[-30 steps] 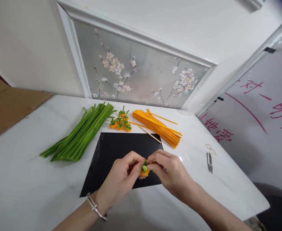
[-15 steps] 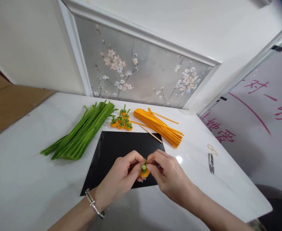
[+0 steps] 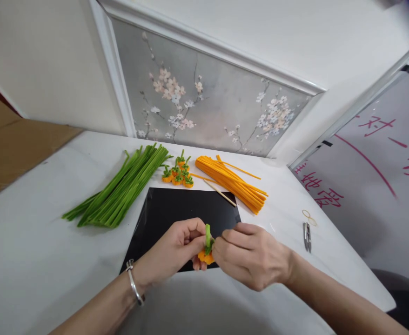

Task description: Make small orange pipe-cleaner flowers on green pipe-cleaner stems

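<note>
Between my hands, over the black mat [image 3: 176, 207], is a small pipe-cleaner pumpkin [image 3: 206, 257] with a lobed orange body and green leaves. Its green stem [image 3: 208, 235] points up. My left hand [image 3: 181, 246] is closed around its left side, thumb and fingers gripping it. My right hand [image 3: 251, 256] is closed at the pumpkin's right side, fingertips pinched on the green part there; the exact contact is hidden behind the knuckles. Several similar orange and green pumpkins [image 3: 178, 174] sit together behind the mat.
Green pipe cleaners [image 3: 120, 190] lie bundled at the left, orange pipe cleaners [image 3: 230, 184] at the back right. A thin wooden stick [image 3: 220, 192] crosses the mat's corner. Thread snips [image 3: 307, 237] and rubber bands [image 3: 309, 217] lie on the right of the white table [image 3: 85, 284].
My right hand has turned, its knuckles now facing up and its fingers curled at the pumpkin's right side. The pumpkin has tilted so its green stem stands upright in view.
</note>
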`<control>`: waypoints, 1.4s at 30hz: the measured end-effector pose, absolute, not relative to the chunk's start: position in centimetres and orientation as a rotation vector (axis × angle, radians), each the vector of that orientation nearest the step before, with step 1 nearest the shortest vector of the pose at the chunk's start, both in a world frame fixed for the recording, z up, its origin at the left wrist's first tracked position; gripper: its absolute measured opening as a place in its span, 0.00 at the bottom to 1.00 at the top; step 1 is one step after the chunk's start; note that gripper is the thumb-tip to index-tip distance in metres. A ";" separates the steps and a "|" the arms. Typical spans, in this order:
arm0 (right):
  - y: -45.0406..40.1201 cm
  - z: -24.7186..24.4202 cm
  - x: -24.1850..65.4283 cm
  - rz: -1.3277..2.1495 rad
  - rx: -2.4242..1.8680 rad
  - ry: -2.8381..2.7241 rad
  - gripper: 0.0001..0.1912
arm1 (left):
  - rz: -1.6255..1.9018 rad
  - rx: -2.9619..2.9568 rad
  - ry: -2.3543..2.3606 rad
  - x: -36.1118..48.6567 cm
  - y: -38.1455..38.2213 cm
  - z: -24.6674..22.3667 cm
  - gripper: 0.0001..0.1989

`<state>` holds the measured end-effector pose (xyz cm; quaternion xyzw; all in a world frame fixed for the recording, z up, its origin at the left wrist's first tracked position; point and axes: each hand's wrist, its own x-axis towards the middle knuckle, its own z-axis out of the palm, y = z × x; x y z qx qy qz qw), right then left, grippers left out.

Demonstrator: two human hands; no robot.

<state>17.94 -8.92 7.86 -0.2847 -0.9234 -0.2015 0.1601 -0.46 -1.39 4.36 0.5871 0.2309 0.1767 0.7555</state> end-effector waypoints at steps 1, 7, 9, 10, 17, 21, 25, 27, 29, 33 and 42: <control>-8.7 8.1 18.2 -0.642 -0.728 -2.667 0.13 | 0.377 1.282 0.494 -0.5 -1.4 4.4 0.11; -8.3 7.7 19.5 -0.315 -0.927 -2.547 0.09 | 0.631 1.601 0.553 -1.0 -1.6 3.9 0.08; -8.7 7.0 18.9 0.145 -1.331 -2.055 0.08 | 0.830 1.824 0.592 -1.2 -1.5 3.5 0.06; -8.9 6.7 18.4 0.415 -1.464 -1.799 0.06 | 0.916 1.923 0.598 -1.2 -1.5 3.3 0.05; -9.8 6.7 14.7 1.188 -1.461 -1.170 0.08 | 1.163 2.317 0.554 -1.2 -1.6 2.5 0.09; -9.6 6.8 14.3 1.025 -1.544 -1.277 0.07 | 1.164 2.385 0.535 -1.1 -1.7 2.4 0.10; -9.5 6.6 14.7 0.473 -1.587 -1.702 0.09 | 1.070 2.330 0.598 -1.1 -1.9 2.7 0.09; -9.6 6.6 15.1 0.117 -1.529 -1.966 0.10 | 0.996 2.250 0.630 -1.1 -2.0 2.9 0.08; -9.6 6.6 15.5 -0.167 -1.446 -2.186 0.13 | 0.939 2.163 0.656 -1.1 -2.1 3.0 0.07; -9.6 6.4 15.8 -0.302 -1.399 -2.275 0.14 | 0.884 1.980 0.705 -1.0 -2.2 2.9 0.05; -9.9 5.1 15.1 0.321 -1.534 -1.590 0.06 | 0.916 1.792 0.710 -0.7 -2.1 2.4 0.03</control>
